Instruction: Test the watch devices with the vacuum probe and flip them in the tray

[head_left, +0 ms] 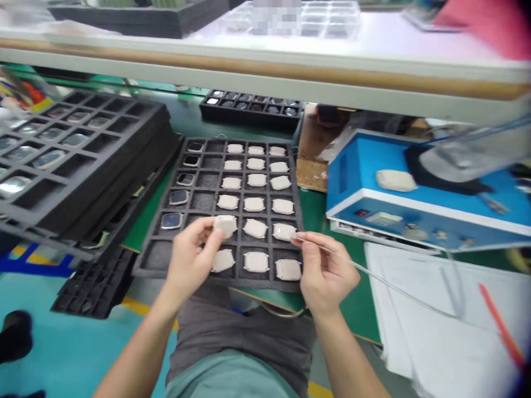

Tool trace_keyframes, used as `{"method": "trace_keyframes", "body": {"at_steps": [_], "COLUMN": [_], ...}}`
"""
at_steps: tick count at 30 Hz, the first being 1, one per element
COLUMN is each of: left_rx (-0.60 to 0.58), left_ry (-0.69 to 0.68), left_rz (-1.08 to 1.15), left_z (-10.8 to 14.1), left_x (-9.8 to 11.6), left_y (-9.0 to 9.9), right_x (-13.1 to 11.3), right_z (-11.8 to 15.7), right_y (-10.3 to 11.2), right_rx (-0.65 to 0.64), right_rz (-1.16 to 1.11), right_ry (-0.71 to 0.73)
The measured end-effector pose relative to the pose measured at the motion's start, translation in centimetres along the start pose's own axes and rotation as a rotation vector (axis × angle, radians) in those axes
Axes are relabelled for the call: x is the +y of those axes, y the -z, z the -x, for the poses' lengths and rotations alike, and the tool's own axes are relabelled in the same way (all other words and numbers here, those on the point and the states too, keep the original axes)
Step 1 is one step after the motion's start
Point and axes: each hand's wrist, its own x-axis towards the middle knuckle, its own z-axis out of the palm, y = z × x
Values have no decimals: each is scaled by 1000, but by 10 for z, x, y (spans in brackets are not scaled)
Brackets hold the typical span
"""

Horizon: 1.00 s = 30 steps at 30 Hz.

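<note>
My left hand (191, 253) pinches a cream rounded-square piece (226, 224), shaped like a watch case, just above the black foam tray (156, 255). Between the fingertips of my right hand (327, 271) is the end of a thin clear tube (392, 286), beside the tray's right edge. The tube trails off to the right across white sheets. Similar cream pieces (256, 261) fill the tray's three right columns. In its left column lie several dark-faced square watch pieces (171, 220).
Stacked foam trays (120, 160) rise at left. A blue machine box (357, 177) stands at right, with a cream piece (396, 180) on top. White sheets (418, 331) and a red pen-like stick (500, 323) lie below it. A shelf edge (265, 72) spans the back.
</note>
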Motion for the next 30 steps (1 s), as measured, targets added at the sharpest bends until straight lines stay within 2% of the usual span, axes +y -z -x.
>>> {"method": "trace_keyframes", "body": {"at_steps": [2, 4, 7, 16, 30], "left_rx": [-69, -105, -136, -135, -133], "left_ry": [50, 81, 86, -13, -27], "left_rz": [208, 340, 401, 358, 324], "left_z": [-4, -6, -7, -5, -3], "left_x": [6, 12, 18, 15, 14], "left_y": [-45, -78, -99, -99, -100], "right_x": [1, 3, 4, -1, -1], "right_z": [-3, -7, -12, -15, -14], "right_y": [-1, -3, -3, -1, -1], "right_rx": [-11, -35, -77, -97, -84], "right_rz": [-12, -37, -62, -77, -26], "right_ry": [14, 32, 58, 76, 91]}}
